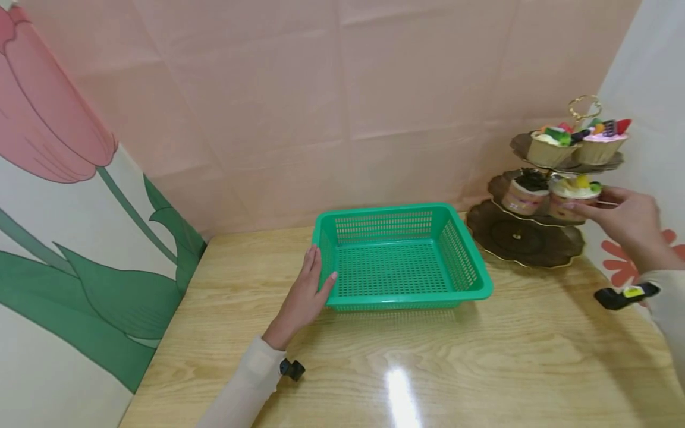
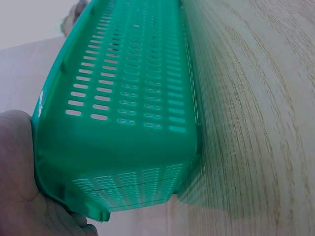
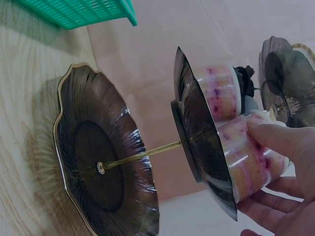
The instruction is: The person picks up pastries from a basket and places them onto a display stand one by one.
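Note:
My right hand (image 1: 634,217) pinches a clear cup of layered cake (image 1: 567,207) between thumb and fingers, on the middle tier of a dark, gold-edged tiered stand. White cream and yellow and green fruit top this cup. In the right wrist view the cake cup (image 3: 253,162) sits at the middle plate (image 3: 203,132), its base right at the surface. Beside it stands another cake cup (image 1: 525,196) with dark crumbs on top. My left hand (image 1: 302,296) lies along the left rim of a green plastic basket (image 1: 409,298), fingers straight and thumb over the edge.
Two cupcakes in pleated cups, one of them this fruit-topped cupcake (image 1: 551,148), stand on the upper tier (image 1: 521,145). A wide bottom plate (image 1: 497,238) bears nothing. The wooden table (image 1: 342,368) meets a pink backdrop (image 1: 267,119) behind the basket.

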A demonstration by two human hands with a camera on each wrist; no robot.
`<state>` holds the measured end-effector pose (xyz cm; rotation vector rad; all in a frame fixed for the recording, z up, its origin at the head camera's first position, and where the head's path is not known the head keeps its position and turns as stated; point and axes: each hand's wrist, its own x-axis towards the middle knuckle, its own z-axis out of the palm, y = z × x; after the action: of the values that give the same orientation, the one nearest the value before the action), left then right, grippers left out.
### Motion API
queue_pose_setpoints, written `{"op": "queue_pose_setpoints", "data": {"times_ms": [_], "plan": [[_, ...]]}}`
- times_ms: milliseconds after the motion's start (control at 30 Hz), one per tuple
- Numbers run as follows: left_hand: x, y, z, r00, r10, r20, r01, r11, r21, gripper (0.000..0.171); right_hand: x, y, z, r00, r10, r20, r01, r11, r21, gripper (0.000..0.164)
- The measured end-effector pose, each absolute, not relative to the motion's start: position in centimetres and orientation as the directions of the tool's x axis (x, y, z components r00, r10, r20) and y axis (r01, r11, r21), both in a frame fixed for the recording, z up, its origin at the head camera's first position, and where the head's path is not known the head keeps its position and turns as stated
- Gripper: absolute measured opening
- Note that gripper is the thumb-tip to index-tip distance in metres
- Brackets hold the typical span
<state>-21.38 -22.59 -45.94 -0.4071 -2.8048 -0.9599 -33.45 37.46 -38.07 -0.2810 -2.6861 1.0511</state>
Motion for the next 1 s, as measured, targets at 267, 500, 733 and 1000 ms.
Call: {"op": "queue_pose_setpoints", "data": {"times_ms": [267, 500, 733, 1000], "plan": [[-21.2, -22.5, -45.7, -0.955, 0.201, 0.218, 0.292, 0.762, 0.578, 0.08, -33.7, 37.6, -37.7, -0.96, 0.232, 0.155, 0.069, 0.737, -0.673, 0.088], [-21.0, -22.4, -45.4, -0.956, 0.202, 0.212, 0.289, 0.758, 0.585, 0.078, -33.8, 37.4, -37.3, -0.963, 0.223, 0.152, 0.071, 0.753, -0.655, 0.087], [-21.0, -22.5, -45.7, -0.957, 0.199, 0.21, 0.287, 0.756, 0.589, 0.078, -34.1, 37.3, -37.1, -0.973, 0.184, 0.139, 0.061, 0.786, -0.616, 0.078], [-21.2, -22.4, -46.1, -0.955, 0.198, 0.222, 0.293, 0.755, 0.587, 0.08, -34.8, 37.6, -37.5, -0.977, 0.182, 0.11, 0.079, 0.792, -0.606, 0.084]]}}
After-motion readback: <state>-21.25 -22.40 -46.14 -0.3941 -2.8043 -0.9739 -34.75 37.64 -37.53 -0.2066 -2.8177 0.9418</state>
